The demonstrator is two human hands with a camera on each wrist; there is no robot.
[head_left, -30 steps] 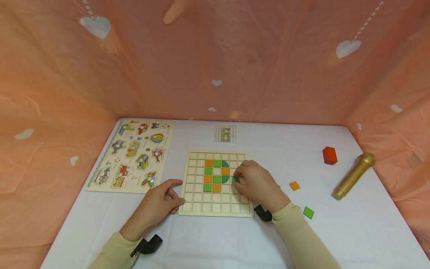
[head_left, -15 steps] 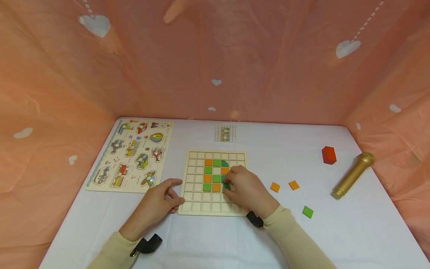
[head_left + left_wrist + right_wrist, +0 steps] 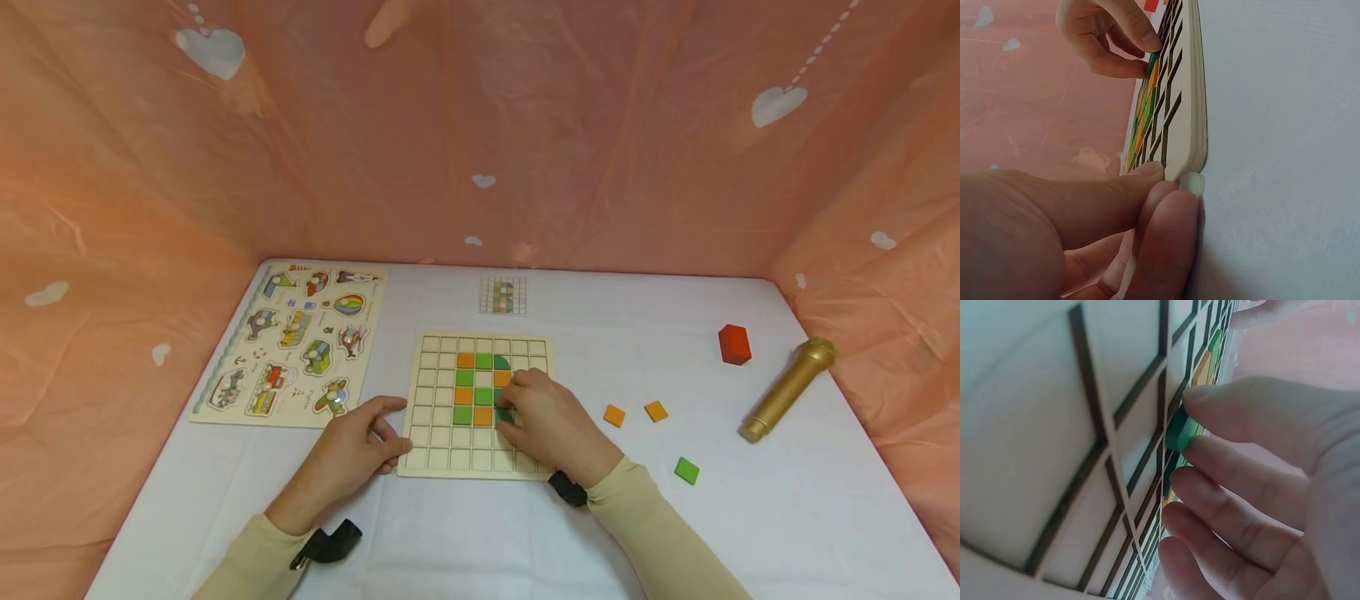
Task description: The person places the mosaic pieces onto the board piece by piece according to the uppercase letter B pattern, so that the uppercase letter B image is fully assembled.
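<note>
A pale wooden grid board (image 3: 442, 458) lies at mid table, with orange, green and dark green tiles seated in its upper middle cells. At its left edge is my left hand (image 3: 352, 450). In the left wrist view, thumb (image 3: 1147, 172) and finger hold the board at its corner. My right hand (image 3: 551, 425) is over the board's right half, pinching a dark green tile (image 3: 1179, 431) with a curved side between thumb and forefinger. That tile sits right at the cell below another dark green one, largely hidden by the fingers in the head view.
Two orange tiles (image 3: 614, 416) and a green tile (image 3: 687, 471) lie right of the board. Farther right are a red block (image 3: 735, 345) and a gold cylinder (image 3: 787, 392). A small pattern card (image 3: 503, 296) lies behind; a picture puzzle board (image 3: 307, 417) is at left.
My right hand has moved left over the board, bringing the dark green tile to the column of curved tiles, then stays there. The left hand keeps its place.
</note>
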